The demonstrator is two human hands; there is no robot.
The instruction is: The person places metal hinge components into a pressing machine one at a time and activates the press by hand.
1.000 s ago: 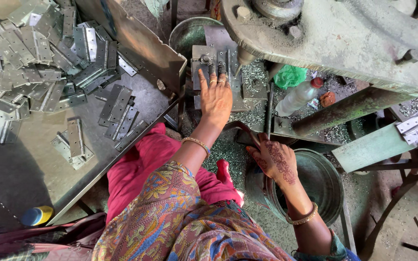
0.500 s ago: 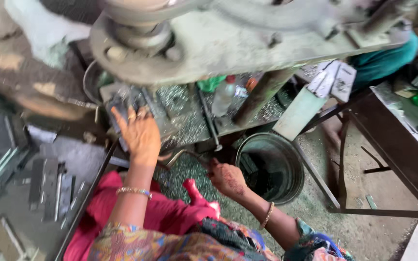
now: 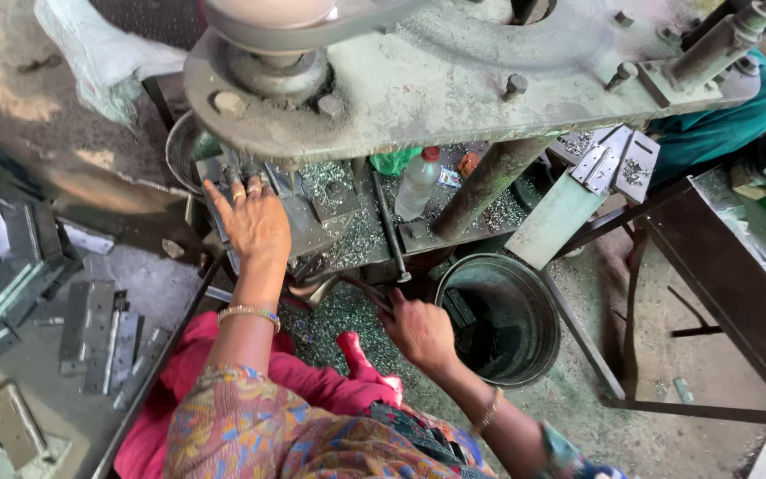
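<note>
One plastic bottle (image 3: 418, 182) stands by one round metal bucket (image 3: 538, 306), two hands are in view, and roughly a dozen flat metal plates (image 3: 99, 333) lie scattered.

Your press bed (image 3: 347, 232) sits at centre frame under the grey machine frame, littered with fine metal shavings (image 3: 361, 239). On it, just right of centre, a clear plastic bottle with a red cap (image 3: 418, 182) stands beside a green bag (image 3: 394, 161). At the lower left, your dark side tray (image 3: 11, 355) carries flat grey hinge plates (image 3: 99, 333), scattered and overlapping. The floor (image 3: 578, 390) at the lower right is strewn with more shavings, and a round metal bucket (image 3: 498, 315) stands directly on it, just below the bed.
</note>
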